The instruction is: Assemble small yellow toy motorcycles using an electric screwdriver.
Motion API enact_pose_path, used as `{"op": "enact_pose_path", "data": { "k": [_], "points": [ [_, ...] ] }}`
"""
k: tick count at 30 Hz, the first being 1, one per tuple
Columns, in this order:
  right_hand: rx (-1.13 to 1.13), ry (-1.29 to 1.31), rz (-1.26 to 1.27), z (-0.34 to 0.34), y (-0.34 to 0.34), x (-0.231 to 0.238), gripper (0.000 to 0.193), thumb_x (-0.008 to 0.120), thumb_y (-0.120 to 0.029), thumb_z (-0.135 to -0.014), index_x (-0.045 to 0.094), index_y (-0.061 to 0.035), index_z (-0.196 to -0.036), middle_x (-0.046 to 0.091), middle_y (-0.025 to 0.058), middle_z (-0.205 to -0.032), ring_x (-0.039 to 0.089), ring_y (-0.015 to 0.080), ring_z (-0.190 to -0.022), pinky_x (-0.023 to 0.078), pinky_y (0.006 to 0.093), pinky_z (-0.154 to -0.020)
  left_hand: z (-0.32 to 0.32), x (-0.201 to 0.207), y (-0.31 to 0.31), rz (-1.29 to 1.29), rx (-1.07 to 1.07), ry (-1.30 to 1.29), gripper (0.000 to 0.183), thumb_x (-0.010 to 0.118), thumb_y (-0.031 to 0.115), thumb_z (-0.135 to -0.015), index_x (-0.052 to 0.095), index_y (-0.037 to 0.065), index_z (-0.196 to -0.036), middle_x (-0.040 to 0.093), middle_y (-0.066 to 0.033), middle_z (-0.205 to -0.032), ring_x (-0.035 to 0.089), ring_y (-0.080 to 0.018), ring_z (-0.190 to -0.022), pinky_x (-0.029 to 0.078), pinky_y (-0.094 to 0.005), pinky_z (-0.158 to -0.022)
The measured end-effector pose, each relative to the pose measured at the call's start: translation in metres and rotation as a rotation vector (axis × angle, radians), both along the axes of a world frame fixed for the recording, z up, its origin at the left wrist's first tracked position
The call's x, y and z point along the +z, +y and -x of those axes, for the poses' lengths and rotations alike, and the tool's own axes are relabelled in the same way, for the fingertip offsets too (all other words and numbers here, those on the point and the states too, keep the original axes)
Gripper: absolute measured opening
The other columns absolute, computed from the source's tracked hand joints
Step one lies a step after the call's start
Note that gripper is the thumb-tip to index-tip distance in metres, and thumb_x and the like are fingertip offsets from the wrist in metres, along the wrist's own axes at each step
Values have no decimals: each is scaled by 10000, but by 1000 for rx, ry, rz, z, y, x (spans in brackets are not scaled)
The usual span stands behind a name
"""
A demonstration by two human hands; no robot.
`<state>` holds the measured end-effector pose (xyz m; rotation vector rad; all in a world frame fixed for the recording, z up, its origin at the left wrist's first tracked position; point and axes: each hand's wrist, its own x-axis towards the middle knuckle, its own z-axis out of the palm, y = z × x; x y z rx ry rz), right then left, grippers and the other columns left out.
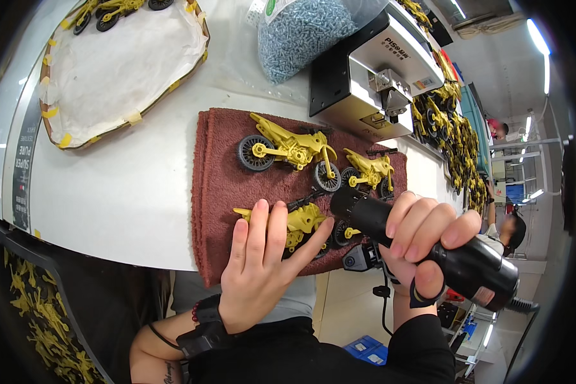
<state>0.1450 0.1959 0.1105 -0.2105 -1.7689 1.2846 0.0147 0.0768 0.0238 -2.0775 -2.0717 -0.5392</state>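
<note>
My right hand (422, 237) is wrapped round a black electric screwdriver (477, 272), its thick nose pointing left over the cloth. Beneath that nose, a partly hidden yellow toy motorcycle (349, 232) shows. My left hand (256, 269) lies with fingers stretched and spread across another yellow toy motorcycle (304, 219), touching it; much of this toy is covered. Farther back on the brown cloth (221, 185) are a large toy motorcycle (291, 147) with black wheels and a second one (370, 168) to its right. The screwdriver's tip is hard to make out.
A metal screw feeder (371, 77) stands behind the cloth, beside a clear bag of bluish screws (304, 38). At back left is a paper-lined tray (128, 83) with toys at its far end. Many yellow toys (454, 134) lie to the right, more in a bin (41, 313) at lower left.
</note>
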Motion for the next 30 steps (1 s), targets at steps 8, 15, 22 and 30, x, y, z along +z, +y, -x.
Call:
{"op": "enact_pose_path", "data": {
  "k": [8,15,22,30],
  "points": [
    [65,31,-79,-1,4,-7,331,673,-79,-731,409,-89,-931,547,48,-672,546,177,-532,459,318,-552,-2,-5,2,-26,15,27,523,413,198,-825,380,372,-1318,498,-98,-1150,485,-245,-1116,286,-402,-1013],
    [-104,149,28,-7,-13,13,316,676,-114,-735,410,-100,-905,506,10,-631,505,127,-513,409,272,-555,-2,3,-1,61,-48,-88,808,759,351,-508,456,425,-1253,438,-145,-1194,406,-330,-1160,241,-491,-1017],
    [-61,437,259,-17,-21,33,296,627,-27,-679,424,-76,-888,481,-3,-577,487,101,-494,413,252,-555,19,37,-3,-76,-100,-656,606,797,334,-564,591,88,-1078,514,-134,-1123,497,-303,-1009,345,-457,-924],
    [31,671,489,-7,-27,26,279,607,-7,-681,416,-81,-871,473,0,-554,501,115,-459,449,274,-532,19,38,7,-108,-298,-1065,213,753,45,-633,668,42,-828,626,-51,-732,576,-196,-621,431,-266,-572]
  ]
}}
